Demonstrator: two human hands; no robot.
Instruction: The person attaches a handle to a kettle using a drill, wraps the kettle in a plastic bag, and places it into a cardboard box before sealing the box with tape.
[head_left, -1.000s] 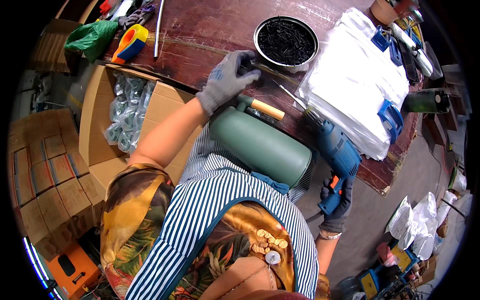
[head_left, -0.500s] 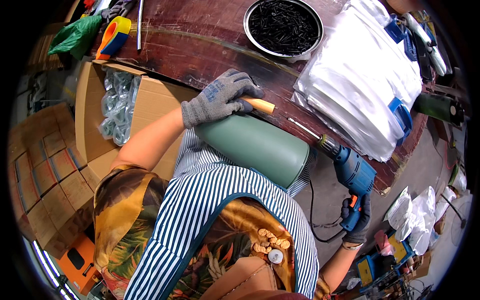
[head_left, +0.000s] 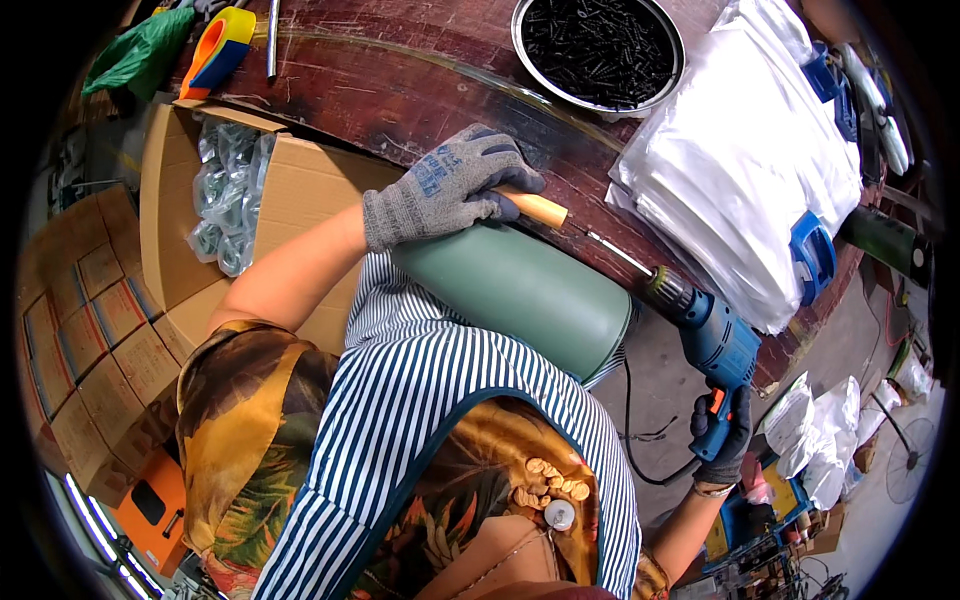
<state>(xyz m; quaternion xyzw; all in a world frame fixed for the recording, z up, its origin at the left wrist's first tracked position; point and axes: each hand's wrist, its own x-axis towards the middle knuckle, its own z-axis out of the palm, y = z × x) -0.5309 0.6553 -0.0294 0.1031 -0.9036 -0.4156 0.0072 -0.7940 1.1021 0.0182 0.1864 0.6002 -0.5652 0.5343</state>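
Note:
My left hand (head_left: 455, 187), in a grey knit glove, is closed around a light wooden rod (head_left: 540, 207) whose end sticks out to the right. It rests over the upper left of a smooth green cylinder (head_left: 520, 295) lying across my lap. In my right hand (head_left: 728, 440), gloved in dark grey, is a blue power drill (head_left: 718, 345), gripped by its handle with the orange trigger near my fingers. Its long thin bit (head_left: 620, 253) points at the rod's end, a small gap apart. Whether a screw sits on the bit's tip is too small to tell.
A round tin of black screws (head_left: 600, 50) stands on the worn red-brown table (head_left: 400, 95). White plastic bags (head_left: 735, 160) are stacked to its right. An open cardboard box (head_left: 300, 190) with bagged pieces is at left, near a tape roll (head_left: 217, 50). The drill's cord (head_left: 629, 420) hangs below.
The whole view has shifted slightly. The drill's bit has come a little closer to the rod's end. Both hands keep their grips.

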